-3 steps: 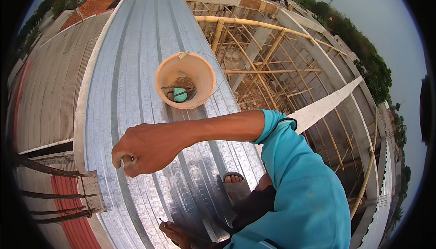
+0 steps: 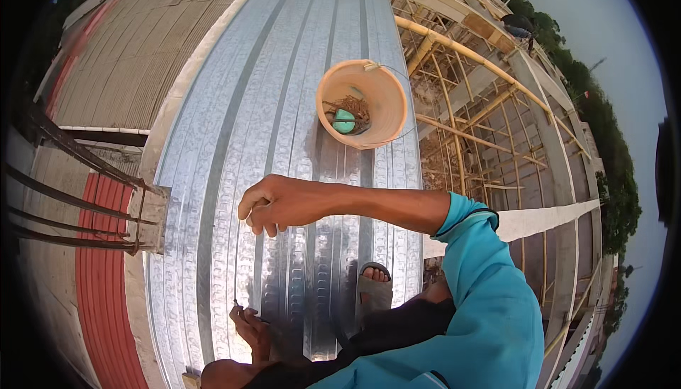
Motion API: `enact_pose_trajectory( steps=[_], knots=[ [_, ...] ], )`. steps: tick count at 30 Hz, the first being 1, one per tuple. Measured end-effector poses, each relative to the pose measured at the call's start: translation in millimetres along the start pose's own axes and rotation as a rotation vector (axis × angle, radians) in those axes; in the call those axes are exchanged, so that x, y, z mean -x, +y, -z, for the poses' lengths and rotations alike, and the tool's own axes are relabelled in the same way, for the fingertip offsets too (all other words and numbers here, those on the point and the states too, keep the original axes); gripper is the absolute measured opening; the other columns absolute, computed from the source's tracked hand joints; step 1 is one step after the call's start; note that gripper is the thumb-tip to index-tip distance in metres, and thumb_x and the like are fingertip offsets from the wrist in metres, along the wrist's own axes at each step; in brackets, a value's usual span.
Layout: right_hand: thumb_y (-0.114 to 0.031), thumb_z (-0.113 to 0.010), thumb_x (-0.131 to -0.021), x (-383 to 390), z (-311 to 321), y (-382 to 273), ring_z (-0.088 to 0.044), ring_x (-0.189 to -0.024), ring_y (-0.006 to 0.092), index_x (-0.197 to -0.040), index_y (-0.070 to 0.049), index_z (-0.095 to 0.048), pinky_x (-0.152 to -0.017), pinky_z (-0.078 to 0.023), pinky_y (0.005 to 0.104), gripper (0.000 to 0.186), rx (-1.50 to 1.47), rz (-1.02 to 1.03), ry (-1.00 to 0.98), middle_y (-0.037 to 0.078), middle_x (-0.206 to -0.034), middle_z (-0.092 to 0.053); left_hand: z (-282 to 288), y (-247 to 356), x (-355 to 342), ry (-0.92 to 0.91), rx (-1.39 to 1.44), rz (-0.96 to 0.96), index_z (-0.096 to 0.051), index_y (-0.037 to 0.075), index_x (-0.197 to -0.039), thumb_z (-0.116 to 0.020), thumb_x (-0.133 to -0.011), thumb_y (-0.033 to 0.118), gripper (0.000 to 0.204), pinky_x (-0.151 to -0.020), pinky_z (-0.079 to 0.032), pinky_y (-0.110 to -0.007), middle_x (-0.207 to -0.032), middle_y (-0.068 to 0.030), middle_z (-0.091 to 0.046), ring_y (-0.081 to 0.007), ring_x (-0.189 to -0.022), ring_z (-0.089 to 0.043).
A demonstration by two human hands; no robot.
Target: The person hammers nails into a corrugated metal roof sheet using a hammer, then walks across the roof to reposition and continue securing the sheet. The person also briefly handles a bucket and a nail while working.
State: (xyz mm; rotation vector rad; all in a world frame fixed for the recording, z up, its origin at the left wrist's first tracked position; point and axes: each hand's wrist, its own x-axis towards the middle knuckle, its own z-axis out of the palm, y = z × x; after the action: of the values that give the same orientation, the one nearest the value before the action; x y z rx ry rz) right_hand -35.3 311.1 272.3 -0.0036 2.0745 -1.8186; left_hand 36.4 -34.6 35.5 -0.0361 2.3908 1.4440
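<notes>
My right hand (image 2: 278, 203) reaches across from the right in a turquoise sleeve, above the ribbed metal decking (image 2: 234, 155). Its fingers are curled in toward the thumb; whether anything small is between them is hidden. Lower down, close over the decking, my left hand (image 2: 250, 329) is closed around a thin dark tool (image 2: 236, 305) of which only the tip shows. Beyond my right forearm a peach-coloured bucket (image 2: 391, 116) stands on the sheets. Inside it lie many brown slender pieces, perhaps nails (image 2: 357, 106), a turquoise object (image 2: 344, 121) and a dark rod.
Bent rebar (image 2: 71, 206) sticks out from a concrete block (image 2: 152, 222) on the left. Past the decking's right edge is a drop with bamboo scaffolding (image 2: 489, 116) and concrete beams (image 2: 550, 91). My sandalled foot (image 2: 374, 286) rests on the sheets. Two people (image 2: 518, 25) are at the far right.
The view has swung, so the bucket and decking sit farther right. My right hand appears higher and farther right, its fingers still curled. More of my left hand shows.
</notes>
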Motion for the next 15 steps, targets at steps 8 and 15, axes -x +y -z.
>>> enact_pose_trajectory(
  steps=[8,15],
  knots=[
    [-0.02,-0.059,-0.088,-42,-91,119,-0.065,-0.061,0.021,-0.115,0.006,-0.059,-0.053,-0.054,0.0316,0.037,-0.049,-0.572,-0.223,0.016,-0.082,-0.068,110,-9,85,0.465,-0.211,0.014,-0.056,0.006,-0.113,-0.057,-0.096,0.017,0.02,-0.075,-0.05,-0.047,-0.093,-0.0198,-0.065,-0.0412,-0.089,-0.063],
    [-0.016,-0.059,-0.09,-73,-107,166,-0.063,-0.06,0.0189,-0.111,0.008,-0.059,-0.055,-0.053,0.0307,0.032,0.241,-0.463,-0.377,0.014,-0.082,-0.066,144,-35,170,0.883,-0.064,0.251,-0.054,-0.001,-0.116,-0.047,-0.097,0.01,0.023,-0.08,-0.05,-0.039,-0.094,-0.0193,-0.063,-0.0316,-0.09,-0.063]
  ],
)
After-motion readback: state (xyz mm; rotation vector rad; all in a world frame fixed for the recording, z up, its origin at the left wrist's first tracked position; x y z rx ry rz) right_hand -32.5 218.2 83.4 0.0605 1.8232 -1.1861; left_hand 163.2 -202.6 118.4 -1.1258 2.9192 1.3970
